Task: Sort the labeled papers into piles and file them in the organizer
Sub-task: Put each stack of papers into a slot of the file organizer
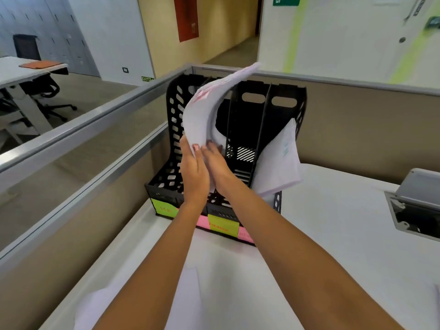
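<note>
— We're at a white desk (333, 210) in a cubicle. Low partition walls run behind it and to the left of our hands, with an open office beyond.
— Straight ahead of our hands stands the black organizer (176, 129), set in the corner, its upright dividers facing us.
— Our left hand (194, 173) grips the sheaf of papers (202, 113) at its bottom edge, with the thumb on the near face and the fingers hidden behind.
— Our right hand (217, 164) is pressed in just beside the left, fingertips against the same sheaf. We can't tell whether they curl round it.
— The sheaf rises above both hands and bends over to the right, above the organizer's middle slots. It carries pink writing, too blurred to read.
— To the right of our hands, a second stack of papers (278, 160) leans out of the rightmost slot.
— Below our wrists, on the organizer's front, there's a green label (165, 209) to the left and a yellow label (223, 225) between our forearms.
— Loose sheets (188, 294) lie flat on the desk under our forearms, nearer to us than the hands.
</note>
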`<state>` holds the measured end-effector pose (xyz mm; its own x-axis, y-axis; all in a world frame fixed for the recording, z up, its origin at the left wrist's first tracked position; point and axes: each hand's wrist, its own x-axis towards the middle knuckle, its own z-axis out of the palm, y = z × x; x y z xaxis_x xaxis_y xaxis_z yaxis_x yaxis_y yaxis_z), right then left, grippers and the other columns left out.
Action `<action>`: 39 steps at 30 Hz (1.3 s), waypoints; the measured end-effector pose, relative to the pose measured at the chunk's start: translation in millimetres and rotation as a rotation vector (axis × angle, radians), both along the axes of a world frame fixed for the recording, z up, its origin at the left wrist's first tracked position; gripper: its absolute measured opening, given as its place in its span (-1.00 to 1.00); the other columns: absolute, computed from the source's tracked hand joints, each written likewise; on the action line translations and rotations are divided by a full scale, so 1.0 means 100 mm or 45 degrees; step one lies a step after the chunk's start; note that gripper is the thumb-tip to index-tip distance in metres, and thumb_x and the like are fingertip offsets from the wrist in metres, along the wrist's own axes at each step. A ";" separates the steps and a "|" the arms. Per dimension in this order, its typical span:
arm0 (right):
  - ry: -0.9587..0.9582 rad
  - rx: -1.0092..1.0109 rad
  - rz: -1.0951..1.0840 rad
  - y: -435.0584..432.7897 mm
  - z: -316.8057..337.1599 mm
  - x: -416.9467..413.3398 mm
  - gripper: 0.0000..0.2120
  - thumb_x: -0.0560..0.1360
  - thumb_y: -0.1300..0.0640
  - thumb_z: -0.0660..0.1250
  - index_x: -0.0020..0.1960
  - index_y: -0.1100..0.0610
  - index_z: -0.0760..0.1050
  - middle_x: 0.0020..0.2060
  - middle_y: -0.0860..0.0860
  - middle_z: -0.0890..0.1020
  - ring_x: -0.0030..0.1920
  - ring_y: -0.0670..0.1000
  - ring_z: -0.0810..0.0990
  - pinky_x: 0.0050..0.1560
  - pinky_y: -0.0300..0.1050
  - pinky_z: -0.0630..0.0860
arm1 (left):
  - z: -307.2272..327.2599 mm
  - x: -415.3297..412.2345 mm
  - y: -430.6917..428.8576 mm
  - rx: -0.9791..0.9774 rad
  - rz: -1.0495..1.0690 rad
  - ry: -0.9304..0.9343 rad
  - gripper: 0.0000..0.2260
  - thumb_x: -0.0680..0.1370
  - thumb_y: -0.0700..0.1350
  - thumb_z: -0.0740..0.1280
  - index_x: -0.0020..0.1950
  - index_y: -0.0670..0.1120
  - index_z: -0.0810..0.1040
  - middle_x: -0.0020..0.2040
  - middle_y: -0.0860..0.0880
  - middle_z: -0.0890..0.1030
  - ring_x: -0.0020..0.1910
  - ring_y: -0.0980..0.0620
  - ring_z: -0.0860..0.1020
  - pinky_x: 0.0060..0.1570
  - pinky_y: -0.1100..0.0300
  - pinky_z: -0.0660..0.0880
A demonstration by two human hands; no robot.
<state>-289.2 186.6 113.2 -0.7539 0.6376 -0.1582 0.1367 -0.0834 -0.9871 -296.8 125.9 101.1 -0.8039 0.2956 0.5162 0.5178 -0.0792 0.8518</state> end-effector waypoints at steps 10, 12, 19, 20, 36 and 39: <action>0.196 -0.239 0.029 0.00 -0.04 0.09 -0.65 0.62 0.09 0.11 0.40 0.05 0.33 0.22 0.20 0.52 0.21 0.19 0.52 0.19 0.05 0.48 | -0.15 -0.03 0.05 -0.101 -0.115 -0.153 -0.63 0.59 0.07 0.09 0.39 0.08 0.29 0.22 0.08 0.51 0.20 0.20 0.49 0.14 0.26 0.47; 0.175 -0.203 0.023 -0.01 -0.02 0.13 -0.63 0.63 0.11 0.09 0.43 0.04 0.29 0.27 0.19 0.50 0.23 0.19 0.51 0.22 0.06 0.48 | -0.14 0.02 0.01 -0.111 -0.120 -0.146 -0.61 0.61 0.03 0.10 0.43 0.04 0.27 0.33 0.02 0.46 0.29 0.14 0.44 0.26 0.13 0.44; 0.215 0.688 -0.295 -0.42 0.04 0.68 -0.65 0.58 0.26 0.16 0.37 0.20 0.38 0.28 0.13 0.53 0.22 0.11 0.53 0.24 -0.02 0.49 | -0.09 0.31 -0.44 -0.090 0.031 0.095 -0.57 0.62 0.01 0.17 0.47 -0.04 0.24 0.41 0.11 0.34 0.39 0.27 0.28 0.29 0.46 0.23; 0.252 0.815 -0.341 -0.52 0.01 0.80 -0.66 0.57 0.30 0.18 0.34 0.24 0.42 0.29 0.13 0.52 0.25 0.08 0.52 0.26 -0.13 0.47 | -0.12 0.37 -0.54 -0.104 0.045 0.111 -0.59 0.62 -0.01 0.15 0.46 -0.03 0.25 0.40 0.11 0.35 0.39 0.27 0.28 0.29 0.47 0.23; -1.026 0.769 0.066 -2.14 -0.86 2.23 -0.70 0.57 0.14 0.14 0.27 0.22 0.30 0.16 0.11 0.46 0.12 0.07 0.51 0.05 -0.17 0.45 | -1.08 1.58 -2.71 -1.432 0.776 -0.560 -0.47 0.55 -0.09 0.26 0.47 -0.24 0.22 0.52 -0.26 0.13 0.49 -0.31 0.06 0.37 -0.33 0.01; -1.066 0.735 0.131 -2.31 -0.84 2.37 -0.67 0.59 0.13 0.10 0.29 0.26 0.28 0.18 0.12 0.47 0.12 0.07 0.54 0.02 -0.18 0.47 | -1.02 1.68 -2.90 -1.470 0.849 -0.818 -0.36 0.56 -0.01 0.24 0.51 -0.27 0.08 0.51 -0.27 0.12 0.45 -0.31 0.13 0.33 -0.33 0.12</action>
<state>-52.1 -44.6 29.5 -0.5979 0.7217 -0.3489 0.7808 0.4259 -0.4570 -128.5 -163.9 -0.6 -0.9474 -0.2216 -0.2308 -0.2958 0.8813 0.3684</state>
